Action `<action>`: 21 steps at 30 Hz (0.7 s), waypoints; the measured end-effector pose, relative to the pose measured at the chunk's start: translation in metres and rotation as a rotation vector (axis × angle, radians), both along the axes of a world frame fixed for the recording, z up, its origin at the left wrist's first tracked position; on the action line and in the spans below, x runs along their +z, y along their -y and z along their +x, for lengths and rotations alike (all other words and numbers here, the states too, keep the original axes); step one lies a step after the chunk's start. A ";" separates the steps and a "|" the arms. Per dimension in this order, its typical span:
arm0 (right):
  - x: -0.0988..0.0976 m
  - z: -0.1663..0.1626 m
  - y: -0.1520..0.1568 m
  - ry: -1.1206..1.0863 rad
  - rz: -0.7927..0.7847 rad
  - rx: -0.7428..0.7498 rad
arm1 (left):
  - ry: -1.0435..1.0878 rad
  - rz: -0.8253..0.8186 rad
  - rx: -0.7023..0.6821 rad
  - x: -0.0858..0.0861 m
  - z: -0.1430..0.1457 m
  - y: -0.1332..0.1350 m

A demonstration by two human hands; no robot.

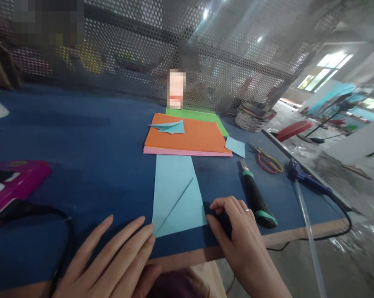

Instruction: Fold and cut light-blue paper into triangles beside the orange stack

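A light blue paper sheet [177, 194] lies on the blue table [97, 136] in front of me, with a diagonal crease across its lower half. My left hand [112, 256] rests flat, fingers spread, its fingertips touching the sheet's lower left corner. My right hand [239, 236] sits at the sheet's lower right edge with the fingers bent. Something dark [224, 221] shows under these fingers; I cannot tell if it is an object or shadow. A black and green utility knife [255, 198] lies just right of that hand.
A stack of coloured paper, orange on top [190, 138], lies beyond the sheet with small blue folded pieces [171, 126] on it. Scissors [269, 160], a blue glue gun [308, 180] and a basket [253, 118] are at right. A pink device [17, 178] with a black cable is at left.
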State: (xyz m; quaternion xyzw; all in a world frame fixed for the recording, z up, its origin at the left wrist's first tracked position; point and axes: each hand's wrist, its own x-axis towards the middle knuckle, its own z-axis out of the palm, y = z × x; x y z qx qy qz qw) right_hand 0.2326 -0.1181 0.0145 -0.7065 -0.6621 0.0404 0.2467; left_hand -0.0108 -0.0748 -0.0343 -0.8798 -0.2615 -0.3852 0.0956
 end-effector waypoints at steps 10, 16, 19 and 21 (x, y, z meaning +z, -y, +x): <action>0.029 0.046 0.017 0.114 0.146 -0.274 | -0.016 0.006 0.012 0.000 -0.003 -0.011; 0.021 0.076 0.013 0.223 -0.017 -0.497 | 0.069 0.009 0.067 0.006 0.015 -0.017; 0.023 0.074 0.007 0.246 -0.104 -0.492 | 0.042 -0.060 0.085 0.016 0.026 -0.016; 0.026 0.071 0.003 0.267 -0.129 -0.480 | 0.008 -0.095 0.064 0.024 0.033 -0.017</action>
